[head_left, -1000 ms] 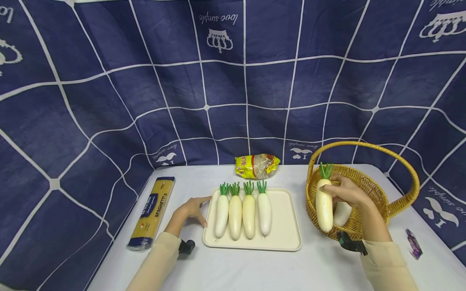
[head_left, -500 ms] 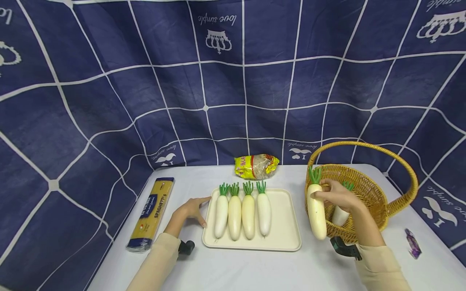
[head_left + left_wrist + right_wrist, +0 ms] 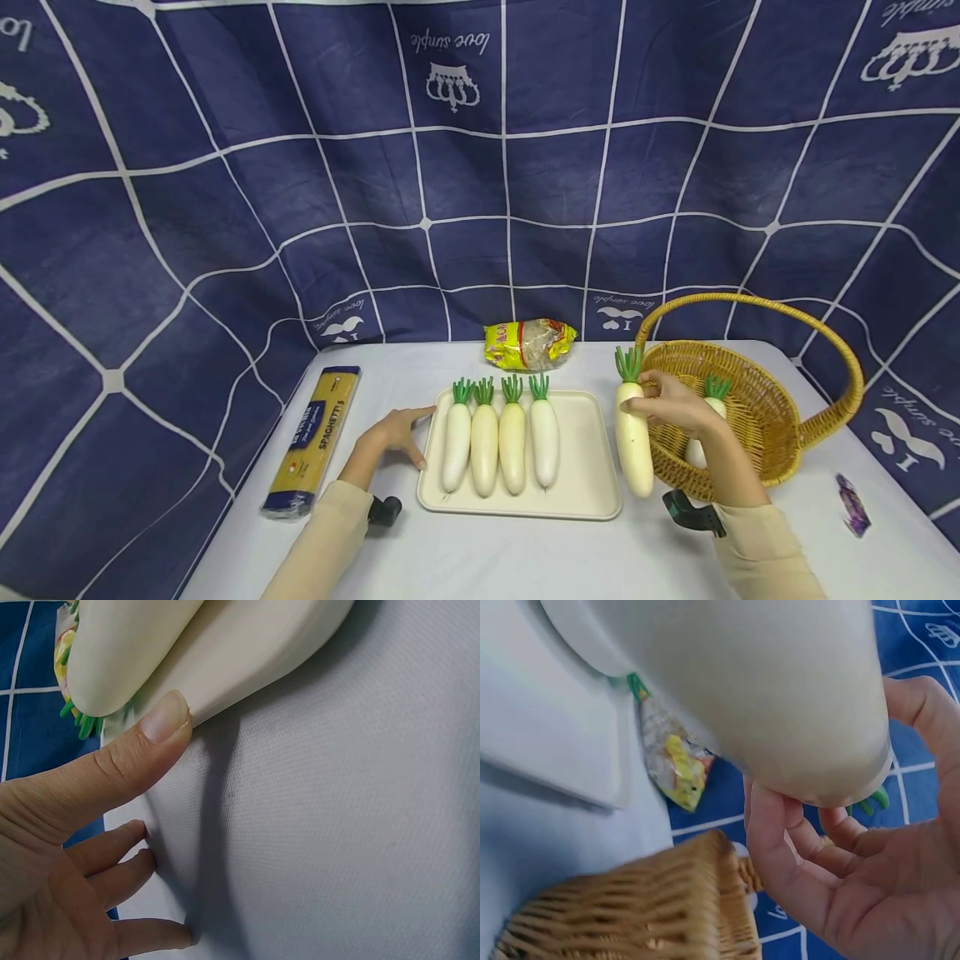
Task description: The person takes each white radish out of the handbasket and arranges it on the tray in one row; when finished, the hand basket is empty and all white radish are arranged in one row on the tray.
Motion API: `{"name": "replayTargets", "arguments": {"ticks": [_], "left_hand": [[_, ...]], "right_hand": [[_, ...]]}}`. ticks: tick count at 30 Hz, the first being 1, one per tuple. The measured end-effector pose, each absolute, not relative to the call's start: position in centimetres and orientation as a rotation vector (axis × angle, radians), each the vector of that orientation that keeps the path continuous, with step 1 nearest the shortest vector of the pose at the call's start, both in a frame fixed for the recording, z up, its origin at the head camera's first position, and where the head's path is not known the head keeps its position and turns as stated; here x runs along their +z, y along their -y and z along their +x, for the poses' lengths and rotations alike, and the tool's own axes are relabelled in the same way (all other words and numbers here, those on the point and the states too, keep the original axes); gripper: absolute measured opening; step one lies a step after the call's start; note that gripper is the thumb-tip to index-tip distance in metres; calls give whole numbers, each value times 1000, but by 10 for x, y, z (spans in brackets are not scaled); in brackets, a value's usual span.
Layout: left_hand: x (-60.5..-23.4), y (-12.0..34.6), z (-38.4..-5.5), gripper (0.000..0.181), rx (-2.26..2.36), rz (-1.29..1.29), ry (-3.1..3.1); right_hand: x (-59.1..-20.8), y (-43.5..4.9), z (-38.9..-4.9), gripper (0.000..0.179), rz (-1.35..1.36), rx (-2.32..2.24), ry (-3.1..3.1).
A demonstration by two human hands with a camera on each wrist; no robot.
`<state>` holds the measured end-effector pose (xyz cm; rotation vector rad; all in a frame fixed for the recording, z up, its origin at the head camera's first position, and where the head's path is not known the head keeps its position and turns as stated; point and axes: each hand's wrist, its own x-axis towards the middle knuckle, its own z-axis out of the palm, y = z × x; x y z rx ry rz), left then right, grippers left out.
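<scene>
My right hand [image 3: 673, 404] grips a white radish [image 3: 634, 437] with green stalks near its top, holding it between the tray and the wicker basket. In the right wrist view the thumb and fingers curl round the radish [image 3: 780, 697]. At the left edge of the cream tray [image 3: 581, 467] is my left hand [image 3: 395, 432], fingers spread and thumb touching the rim. The left wrist view shows that thumb [image 3: 161, 724] against the tray's edge. Several white radishes lie side by side in the tray, one of them the rightmost radish [image 3: 545, 437]. Another radish [image 3: 697, 452] lies in the basket.
The wicker basket [image 3: 750, 400] with a tall arched handle stands at the right. A spaghetti packet [image 3: 313, 437] lies at the left, and a yellow and clear food bag [image 3: 530, 343] at the back. A small purple wrapper [image 3: 852, 505] lies at the far right.
My right hand has moved left, carrying the radish from over the basket towards the tray. More of the radish inside the basket now shows. The left hand stays at the tray's edge.
</scene>
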<state>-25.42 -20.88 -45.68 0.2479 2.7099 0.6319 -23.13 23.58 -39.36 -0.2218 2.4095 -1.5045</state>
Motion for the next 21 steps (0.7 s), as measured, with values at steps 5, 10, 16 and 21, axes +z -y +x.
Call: {"name": "replayTargets", "arguments": {"ticks": [5, 10, 16, 21], "left_hand": [[-456, 209, -254, 105, 635, 243, -2711], [-458, 209, -255, 105, 635, 228, -2703], [-458, 209, -255, 105, 628, 236, -2707], [-458, 209, -256, 105, 621, 226, -2707]], "right_hand": [[-401, -226, -236, 65, -216, -1525, -2395], [-404, -214, -241, 69, -180, -1523, -2401], [-406, -198, -246, 67, -214, -1558, -2356], [-407, -185, -249, 66, -195, -1584, -2335]]}}
